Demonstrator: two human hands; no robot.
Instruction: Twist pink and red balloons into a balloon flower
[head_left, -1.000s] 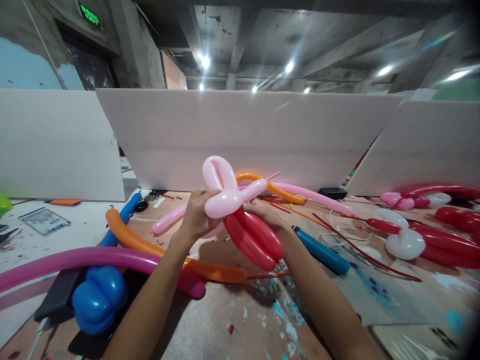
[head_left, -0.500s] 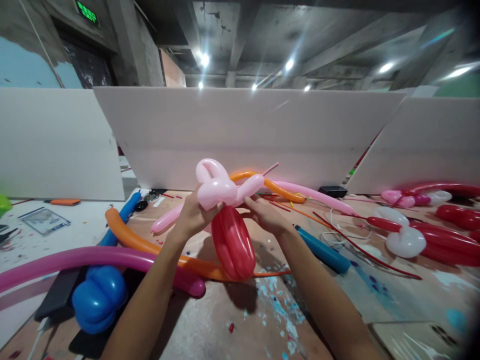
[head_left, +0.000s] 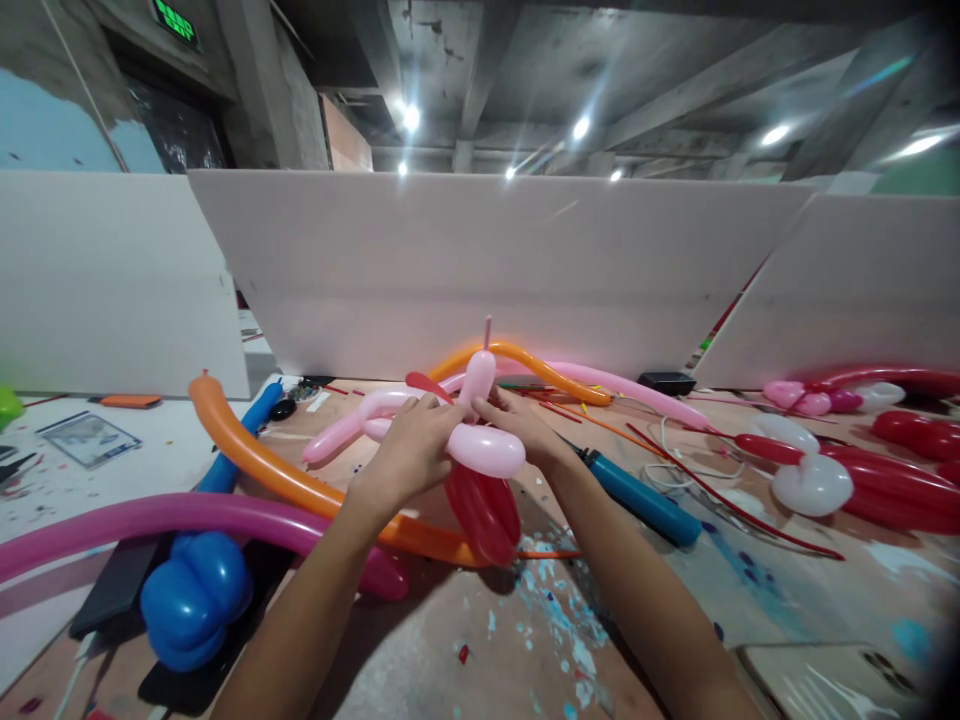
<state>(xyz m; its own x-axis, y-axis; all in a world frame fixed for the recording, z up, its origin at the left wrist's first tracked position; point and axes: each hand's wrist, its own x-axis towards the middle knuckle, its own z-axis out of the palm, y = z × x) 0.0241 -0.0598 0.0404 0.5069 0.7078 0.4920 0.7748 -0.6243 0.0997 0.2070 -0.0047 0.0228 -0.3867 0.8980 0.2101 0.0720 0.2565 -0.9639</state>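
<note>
Between my hands is a pink balloon [head_left: 487,452], twisted into bubbles, with its thin uninflated tail pointing up. A red balloon [head_left: 480,510] joins it underneath, and a red tip shows above my left fingers. My left hand [head_left: 416,440] is closed around the joint from the left, its back toward me. From the right, my right hand [head_left: 517,425] pinches the base of the upright pink bubble. The exact spot where the fingertips meet the twist is partly hidden.
An orange balloon [head_left: 277,468] and a magenta balloon [head_left: 187,515] lie left, beside a blue balloon cluster [head_left: 196,600]. Right are a teal hand pump [head_left: 645,498], white balloon bubbles [head_left: 811,484], red balloons [head_left: 892,485] and a phone [head_left: 825,680]. White panels [head_left: 480,270] stand behind.
The pink balloon has turned: its tail now points straight up and a bubble faces me. My left hand has moved right over the joint, and the orange balloon has shifted slightly.
</note>
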